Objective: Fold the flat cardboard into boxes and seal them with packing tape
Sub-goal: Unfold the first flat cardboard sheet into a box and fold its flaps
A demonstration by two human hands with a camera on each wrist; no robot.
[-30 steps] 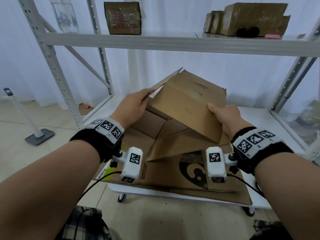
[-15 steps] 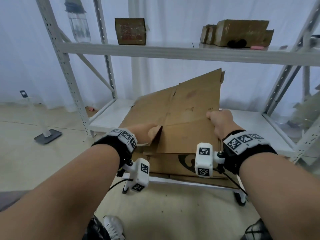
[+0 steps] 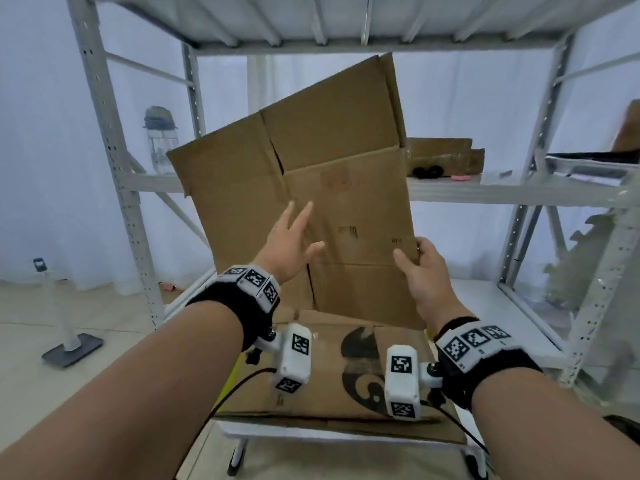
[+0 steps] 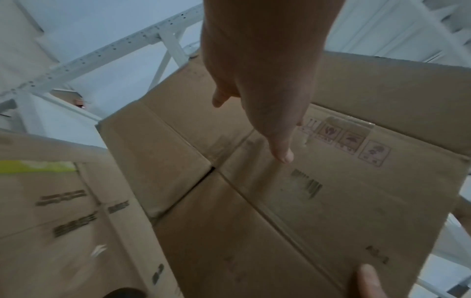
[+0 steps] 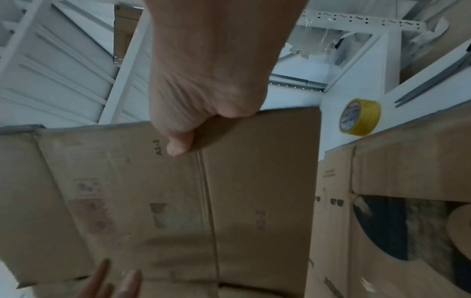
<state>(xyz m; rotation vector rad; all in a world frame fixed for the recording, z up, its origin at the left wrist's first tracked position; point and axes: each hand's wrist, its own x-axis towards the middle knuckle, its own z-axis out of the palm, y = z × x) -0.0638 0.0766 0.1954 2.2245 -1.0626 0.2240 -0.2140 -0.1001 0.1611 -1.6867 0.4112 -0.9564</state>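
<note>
A flattened brown cardboard box (image 3: 329,188) stands tilted and nearly upright in front of me, its lower flaps near the stack below. My right hand (image 3: 420,268) pinches its right edge, thumb on the near face; the right wrist view shows the same cardboard box (image 5: 178,201) under that thumb. My left hand (image 3: 294,233) has straight, spread fingers in front of the near face, holding nothing; whether they touch it I cannot tell. In the left wrist view its fingers (image 4: 280,149) point at the creased panel (image 4: 318,191). A yellow tape roll (image 5: 359,117) sits on the white shelf at right.
More flat cardboard (image 3: 346,368) with a black logo lies stacked on the low white cart (image 3: 311,433). A white metal rack (image 3: 114,168) surrounds the space, its shelf holding a water bottle (image 3: 160,140) and brown boxes (image 3: 443,155). A floor stand (image 3: 65,341) is at left.
The cardboard has been flattened and raised from low over the stack to nearly upright. My left hand let go of its left edge and now hovers open at the face. My view tilted up.
</note>
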